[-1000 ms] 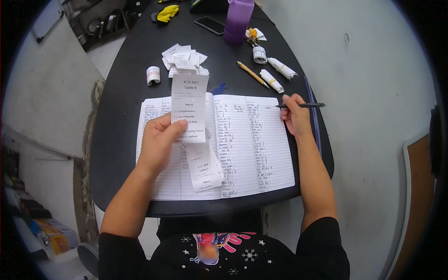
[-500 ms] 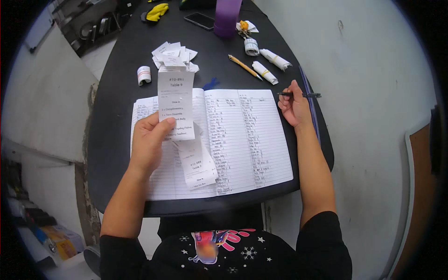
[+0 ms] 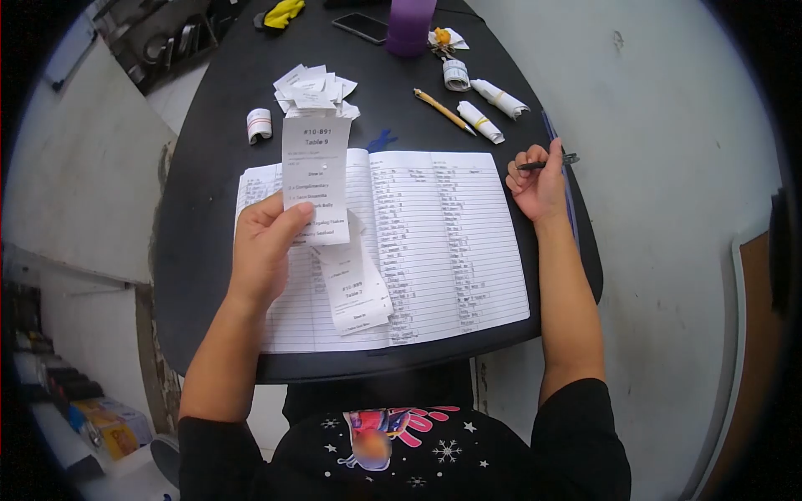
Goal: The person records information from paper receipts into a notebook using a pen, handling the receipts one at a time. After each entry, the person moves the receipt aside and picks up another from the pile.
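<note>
My left hand point(image 3: 269, 242) pinches a long printed receipt point(image 3: 315, 167), headed "Table 9", between thumb and fingers. Its lower part hangs over the left page, where "#10-889 Table 2" shows on the paper tail point(image 3: 355, 292). Beneath lies an open lined notebook point(image 3: 501, 275) with handwritten columns on both pages. At the notebook's upper right edge, my right hand point(image 3: 539, 185) has its fingers curled around a black pen point(image 3: 547, 163), which lies crosswise in the grip. A crumpled heap of receipts point(image 3: 311, 88) sits just beyond the held slip.
On the black table point(image 3: 200, 209) stand a small paper roll point(image 3: 260, 124) and another paper roll point(image 3: 455, 75). Rolled papers with bands point(image 3: 481, 123) lie beside a tan pen point(image 3: 443, 111). Farther back are a phone point(image 3: 361, 27), a purple container point(image 3: 409, 29) and a yellow-black item point(image 3: 281, 15). A wall point(image 3: 652, 209) flanks the right.
My right hand has curled its fingers in more and turned the pen slightly. The left hand still holds the receipt in nearly the same place; the view has shifted a little.
</note>
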The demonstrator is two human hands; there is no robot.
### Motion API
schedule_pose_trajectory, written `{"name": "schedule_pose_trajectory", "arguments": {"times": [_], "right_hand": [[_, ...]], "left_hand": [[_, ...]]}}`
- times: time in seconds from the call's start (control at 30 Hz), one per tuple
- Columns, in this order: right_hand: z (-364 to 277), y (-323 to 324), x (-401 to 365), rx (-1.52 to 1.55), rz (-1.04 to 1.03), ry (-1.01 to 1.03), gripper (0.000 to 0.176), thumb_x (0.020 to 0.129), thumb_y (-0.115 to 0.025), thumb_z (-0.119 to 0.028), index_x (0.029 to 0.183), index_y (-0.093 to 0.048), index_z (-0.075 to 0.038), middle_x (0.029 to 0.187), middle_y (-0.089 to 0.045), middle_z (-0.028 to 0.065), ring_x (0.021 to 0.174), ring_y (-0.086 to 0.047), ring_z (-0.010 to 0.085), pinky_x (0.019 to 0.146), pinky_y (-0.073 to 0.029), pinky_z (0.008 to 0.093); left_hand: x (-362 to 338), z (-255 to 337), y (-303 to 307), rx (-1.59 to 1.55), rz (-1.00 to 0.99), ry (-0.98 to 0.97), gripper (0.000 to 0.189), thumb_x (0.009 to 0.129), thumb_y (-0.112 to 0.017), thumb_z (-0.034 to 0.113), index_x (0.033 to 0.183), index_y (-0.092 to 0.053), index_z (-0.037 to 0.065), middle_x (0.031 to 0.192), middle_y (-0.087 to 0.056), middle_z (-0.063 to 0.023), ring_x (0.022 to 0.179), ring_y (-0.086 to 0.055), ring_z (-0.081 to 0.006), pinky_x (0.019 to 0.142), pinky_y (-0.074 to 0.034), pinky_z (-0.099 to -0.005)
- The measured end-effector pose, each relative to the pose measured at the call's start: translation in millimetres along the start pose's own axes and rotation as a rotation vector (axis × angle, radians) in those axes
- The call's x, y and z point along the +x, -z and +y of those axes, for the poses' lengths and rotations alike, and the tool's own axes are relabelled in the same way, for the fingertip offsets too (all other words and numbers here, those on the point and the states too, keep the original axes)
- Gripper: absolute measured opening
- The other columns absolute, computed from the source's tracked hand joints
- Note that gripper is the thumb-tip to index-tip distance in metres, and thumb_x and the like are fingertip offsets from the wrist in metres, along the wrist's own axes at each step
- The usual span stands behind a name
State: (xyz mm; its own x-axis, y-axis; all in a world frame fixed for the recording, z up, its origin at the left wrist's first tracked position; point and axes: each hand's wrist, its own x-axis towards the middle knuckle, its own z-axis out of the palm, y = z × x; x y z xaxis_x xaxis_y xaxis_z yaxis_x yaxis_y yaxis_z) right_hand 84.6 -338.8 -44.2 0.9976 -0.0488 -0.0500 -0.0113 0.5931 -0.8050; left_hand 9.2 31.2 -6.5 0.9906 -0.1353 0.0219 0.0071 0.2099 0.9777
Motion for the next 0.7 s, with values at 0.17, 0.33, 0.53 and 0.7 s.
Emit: {"name": "schedule_pose_trajectory", "arguments": {"times": [0.17, 0.33, 0.53, 0.7], "right_hand": [[-0.5, -1.1, -0.2, -0.008, 0.005, -0.013, 0.058, 0.092, -0.032, -0.059, 0.062, -0.041, -0.010, 0.052, -0.038, 0.0038, 0.047, -0.036, 0.0141, 0.041, -0.027, 0.0266], [-0.6, -4.3, -0.7, -0.029, 0.000, -0.012, 0.058, 0.092, -0.031, -0.059, 0.061, -0.041, -0.011, 0.051, -0.038, 0.0035, 0.045, -0.035, 0.0136, 0.039, -0.026, 0.0261], [0.8, -3.3, -0.2, -0.058, -0.029, 0.006, 0.055, 0.093, -0.032, -0.056, 0.064, -0.042, -0.010, 0.052, -0.039, 0.0031, 0.044, -0.036, 0.0127, 0.039, -0.027, 0.0257], [3.1, -1.4, -0.8, -0.035, -0.059, 0.017, 0.047, 0.095, -0.039, -0.048, 0.067, -0.044, -0.010, 0.055, -0.041, 0.0029, 0.045, -0.037, 0.0119, 0.039, -0.029, 0.0252]], "left_hand": [[-0.5, 1.2, -0.7, 0.001, -0.005, -0.008, 0.024, 0.085, -0.057, 0.012, 0.101, -0.066, -0.003, 0.092, -0.067, -0.0087, 0.080, -0.061, -0.0106, 0.077, -0.045, -0.0247], [-1.2, 2.6, -1.2, 0.002, -0.010, -0.005, 0.024, 0.085, -0.057, 0.012, 0.101, -0.066, -0.003, 0.092, -0.067, -0.0090, 0.080, -0.061, -0.0109, 0.077, -0.046, -0.0249], [-1.1, 4.2, -5.6, 0.029, 0.034, -0.010, 0.020, 0.084, -0.056, 0.011, 0.093, -0.066, -0.004, 0.086, -0.068, -0.0135, 0.073, -0.064, -0.0134, 0.071, -0.048, -0.0261], [-2.7, 7.1, -8.6, 0.067, 0.038, -0.021, 0.020, 0.083, -0.057, 0.012, 0.092, -0.066, -0.004, 0.085, -0.068, -0.0140, 0.073, -0.065, -0.0142, 0.072, -0.048, -0.0269]]}}
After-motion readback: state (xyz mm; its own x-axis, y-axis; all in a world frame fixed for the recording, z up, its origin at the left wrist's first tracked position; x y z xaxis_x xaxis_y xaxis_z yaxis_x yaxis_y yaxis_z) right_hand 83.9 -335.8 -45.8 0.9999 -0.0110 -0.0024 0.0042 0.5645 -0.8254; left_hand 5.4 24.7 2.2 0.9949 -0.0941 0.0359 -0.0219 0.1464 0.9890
